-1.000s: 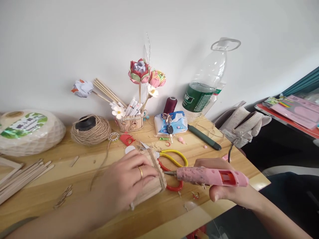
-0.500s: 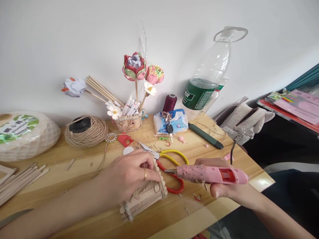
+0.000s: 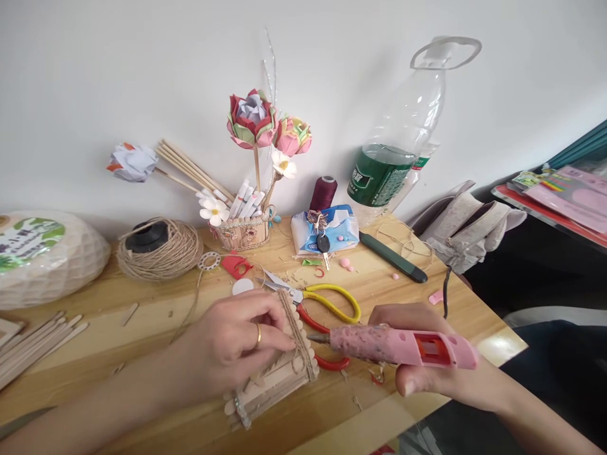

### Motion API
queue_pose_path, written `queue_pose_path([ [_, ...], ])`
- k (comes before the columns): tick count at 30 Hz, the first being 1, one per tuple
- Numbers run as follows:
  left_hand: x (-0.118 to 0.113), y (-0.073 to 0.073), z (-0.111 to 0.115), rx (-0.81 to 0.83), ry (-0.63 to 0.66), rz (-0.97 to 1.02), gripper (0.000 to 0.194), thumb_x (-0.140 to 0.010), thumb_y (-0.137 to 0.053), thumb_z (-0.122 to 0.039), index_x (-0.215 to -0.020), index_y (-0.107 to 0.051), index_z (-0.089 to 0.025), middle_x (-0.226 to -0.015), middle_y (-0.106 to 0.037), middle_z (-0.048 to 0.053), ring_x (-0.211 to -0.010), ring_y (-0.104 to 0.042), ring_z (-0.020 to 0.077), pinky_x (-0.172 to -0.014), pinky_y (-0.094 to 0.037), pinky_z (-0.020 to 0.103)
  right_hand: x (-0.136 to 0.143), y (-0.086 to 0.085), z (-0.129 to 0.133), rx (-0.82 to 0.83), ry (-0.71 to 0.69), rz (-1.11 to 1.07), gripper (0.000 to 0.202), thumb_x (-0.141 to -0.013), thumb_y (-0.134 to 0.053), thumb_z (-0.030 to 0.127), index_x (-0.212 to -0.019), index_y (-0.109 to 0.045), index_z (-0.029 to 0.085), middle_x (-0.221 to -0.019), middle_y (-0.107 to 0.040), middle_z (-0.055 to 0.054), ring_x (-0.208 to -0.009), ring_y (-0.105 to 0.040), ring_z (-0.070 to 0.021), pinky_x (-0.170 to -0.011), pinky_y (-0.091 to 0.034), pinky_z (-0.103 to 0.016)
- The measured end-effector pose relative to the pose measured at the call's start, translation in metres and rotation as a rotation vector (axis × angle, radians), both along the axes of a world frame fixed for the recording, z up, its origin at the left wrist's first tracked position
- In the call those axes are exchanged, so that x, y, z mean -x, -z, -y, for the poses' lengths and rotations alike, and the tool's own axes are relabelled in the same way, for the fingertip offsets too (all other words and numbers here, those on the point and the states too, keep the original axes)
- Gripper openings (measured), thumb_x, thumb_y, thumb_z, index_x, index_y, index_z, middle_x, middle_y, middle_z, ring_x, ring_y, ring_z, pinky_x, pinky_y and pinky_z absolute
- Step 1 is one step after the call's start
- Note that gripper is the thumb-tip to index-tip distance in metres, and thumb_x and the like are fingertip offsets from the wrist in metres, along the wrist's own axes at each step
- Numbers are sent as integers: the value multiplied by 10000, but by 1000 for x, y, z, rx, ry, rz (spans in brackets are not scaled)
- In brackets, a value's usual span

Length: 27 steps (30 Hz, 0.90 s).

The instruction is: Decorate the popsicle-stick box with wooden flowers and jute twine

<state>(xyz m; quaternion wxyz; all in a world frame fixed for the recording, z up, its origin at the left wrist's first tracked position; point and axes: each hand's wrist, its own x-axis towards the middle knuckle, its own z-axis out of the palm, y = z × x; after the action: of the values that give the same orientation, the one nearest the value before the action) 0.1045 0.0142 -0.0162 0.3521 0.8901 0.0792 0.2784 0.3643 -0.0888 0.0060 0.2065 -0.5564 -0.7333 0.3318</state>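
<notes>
A small box-like piece made of popsicle sticks (image 3: pixel 279 392) lies on the table in front of me, with twine (image 3: pixel 298 322) along its right edge and a silvery trim at its lower left corner. My left hand (image 3: pixel 241 341), wearing a ring, reaches over the piece with fingers closed at its twine-edged side; the fingertips partly hide what they grip. In my right hand (image 3: pixel 427 379) is a pink hot glue gun (image 3: pixel 403 346), its nozzle pointing left, close to the twine edge. Scissors (image 3: pixel 332 300) with yellow and red handles lie behind the piece, partly covered by the glue gun.
Behind stand a twine ball (image 3: pixel 161 249), a basket (image 3: pixel 241 232) with pens and paper flowers, a thread spool (image 3: pixel 323 193), a tissue pack (image 3: pixel 303 237) with a key, and a large bottle (image 3: pixel 384 170). Popsicle sticks (image 3: pixel 38 347) lie left; a green cutter (image 3: pixel 393 257) lies right.
Twine now shows laid along the right edge of the popsicle-stick piece, where bare stick ends showed before. The glue gun has moved slightly lower; the left fingers have shifted slightly left.
</notes>
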Motion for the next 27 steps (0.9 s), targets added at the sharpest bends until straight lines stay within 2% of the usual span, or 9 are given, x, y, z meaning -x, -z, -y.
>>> queue_pose_path([
  [3,-1,0,1,-7,-15,22,248,-821,-487,-34,-910,-654,-195,-825,-601,28,-713,-534,89,-622,-418,193,4,-3,-2,51,34,-195,620,-627,-501,790,-573,-508,172,-553,-459,25,-476,-376,-101,-425,-256,-239],
  [5,-1,0,1,-9,-37,11,255,-811,-486,-25,-898,-655,-196,-814,-602,30,-709,-539,93,-616,-421,196,6,-4,-3,80,47,-214,614,-596,-551,777,-561,-498,166,-548,-449,30,-476,-364,-94,-431,-244,-237],
  [10,-4,-1,4,-13,-105,-5,212,-810,-487,-29,-854,-627,-183,-790,-615,23,-692,-547,90,-612,-426,189,6,-2,-5,77,47,-219,620,-573,-564,777,-575,-528,158,-556,-467,22,-485,-368,-97,-442,-246,-238],
  [15,-6,-2,6,12,-191,-38,127,-799,-499,-48,-785,-543,-166,-667,-554,-27,-568,-475,58,-523,-394,144,9,-5,-6,34,10,-178,602,-609,-563,757,-571,-519,158,-556,-468,18,-495,-369,-100,-451,-232,-238],
  [22,-5,-2,7,20,-180,-29,128,-799,-502,-46,-764,-512,-168,-685,-559,-27,-591,-470,54,-525,-376,139,12,-7,-8,15,-26,-130,608,-654,-499,770,-584,-501,166,-559,-459,17,-502,-365,-103,-462,-229,-240],
  [27,-5,0,6,27,-168,-19,132,-793,-482,-43,-761,-506,-169,-698,-564,-15,-598,-470,68,-533,-384,163,14,-5,-11,-11,-1,-124,614,-618,-523,780,-544,-483,172,-532,-442,25,-477,-359,-99,-441,-223,-239],
])
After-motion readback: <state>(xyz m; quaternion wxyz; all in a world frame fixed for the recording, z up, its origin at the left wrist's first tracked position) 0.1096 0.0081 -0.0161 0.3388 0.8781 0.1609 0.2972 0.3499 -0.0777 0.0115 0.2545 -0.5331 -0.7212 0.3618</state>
